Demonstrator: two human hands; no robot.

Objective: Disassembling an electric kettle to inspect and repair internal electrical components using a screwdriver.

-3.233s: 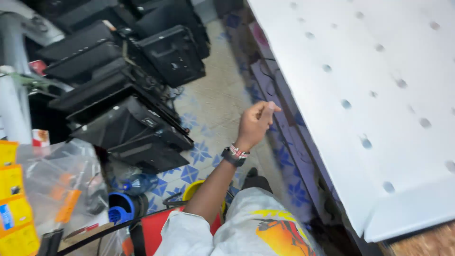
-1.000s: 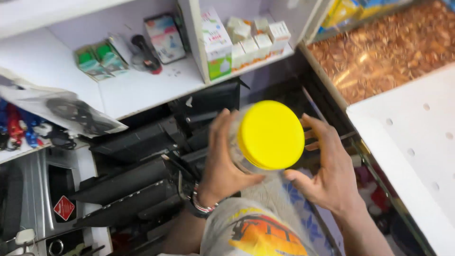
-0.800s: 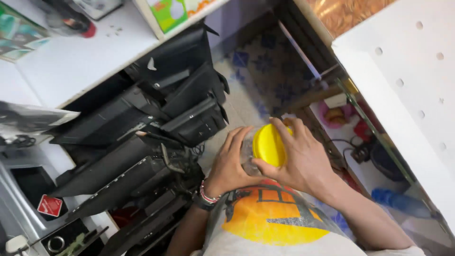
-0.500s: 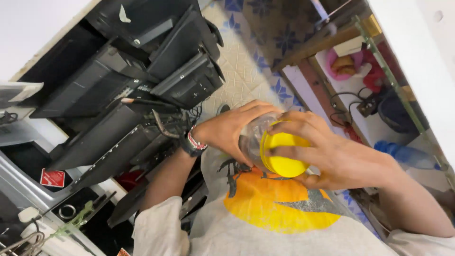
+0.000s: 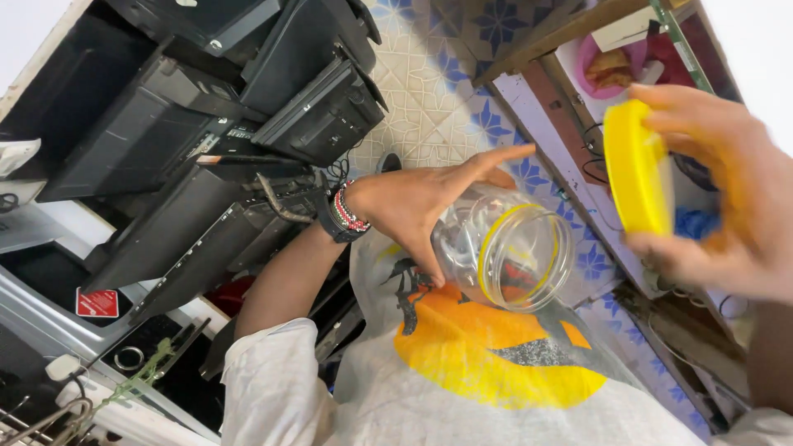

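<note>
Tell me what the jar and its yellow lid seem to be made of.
Jar: clear, glossy plastic by the look, possibly glass; its contents and the shirt show through the wall. Yellow lid: opaque, smooth plastic, likely, with an even colour and a thin moulded rim.

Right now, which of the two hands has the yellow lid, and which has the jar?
The right hand holds the yellow lid, lifted clear of the jar. The left hand, the one with the beaded wristband, grips the clear open jar, tilted sideways.

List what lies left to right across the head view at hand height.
Stacked black machines → beaded wristband → left hand → clear jar, mouth open → yellow lid → right hand.
</note>
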